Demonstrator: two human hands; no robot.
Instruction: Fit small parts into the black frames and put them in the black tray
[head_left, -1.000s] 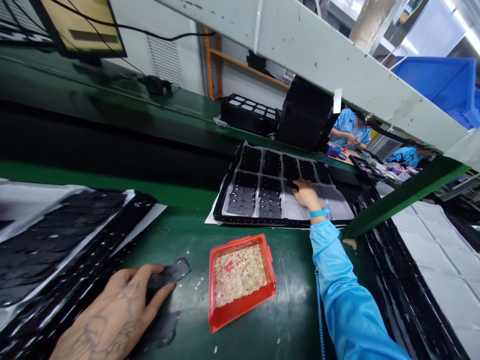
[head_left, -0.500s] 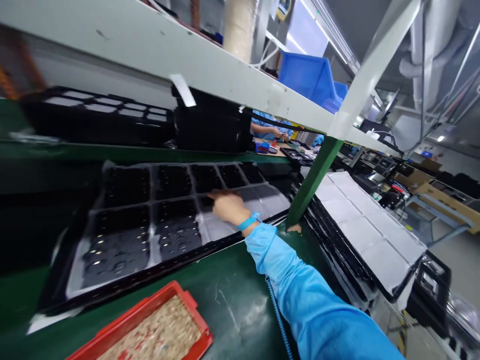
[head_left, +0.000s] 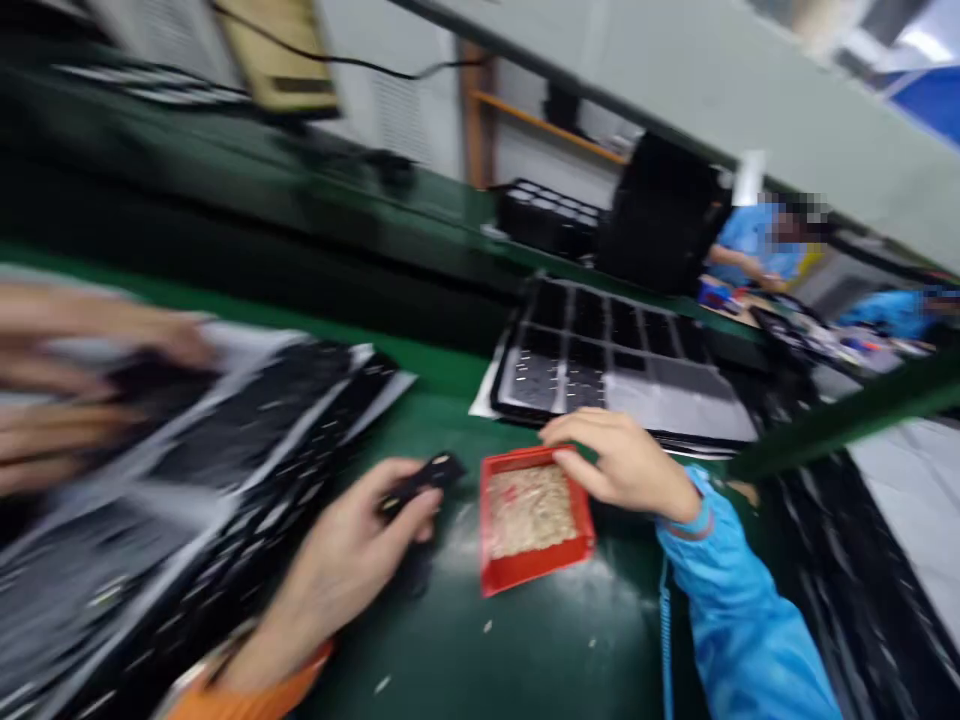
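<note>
In my left hand (head_left: 360,545), above the green bench, is a small black part (head_left: 424,485), pinched between thumb and fingers; blur hides its exact kind. My right hand (head_left: 611,460), in a blue sleeve with a blue wrist strap, hovers at the back right rim of a red bin (head_left: 491,575). Its fingers are stretched out and hold nothing I can see. Small pale tan pieces (head_left: 536,515) with a few red bits lie in the bin. Behind it is a black tray (head_left: 626,375) with rows of compartments, some bearing dark flat parts and others showing white lining.
At the left, a co-worker's hands (head_left: 90,365) reach over a stack of black trays (head_left: 247,540) with dark parts. A green post (head_left: 847,420) slants at the right, near more stacked trays (head_left: 825,580). Another person in blue (head_left: 757,240) sits across the bench.
My view has swung left. My right hand has left the black tray and come to the red bin. My left hand with the black part and the co-worker's hands have come into view.
</note>
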